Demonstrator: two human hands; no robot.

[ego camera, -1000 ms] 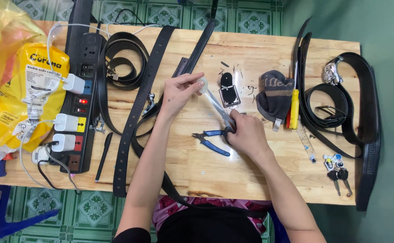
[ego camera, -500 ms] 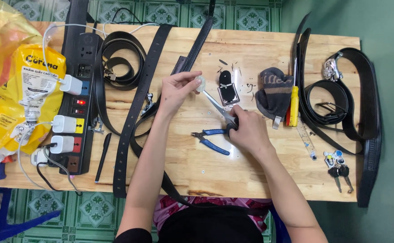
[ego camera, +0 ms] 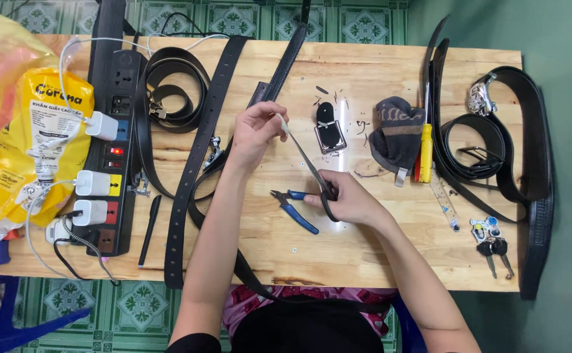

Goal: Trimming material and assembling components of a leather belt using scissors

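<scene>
My left hand pinches the upper end of a thin dark belt strip above the middle of the wooden table. The strip runs slanting down to my right hand, which is closed around its lower, looped end. Blue-handled pliers stick out to the left from under my right hand's fingers; I cannot tell whether they are gripped or just lying there. A small black buckle piece lies just beyond the strip.
A black power strip with white chargers and yellow packets is on the left. Long black belts cross the table. On the right are coiled belts, a yellow-handled tool, a dark pouch and keys.
Both hands keep hold of the strip and stay almost in place; my right hand has shifted slightly left toward the pliers.
</scene>
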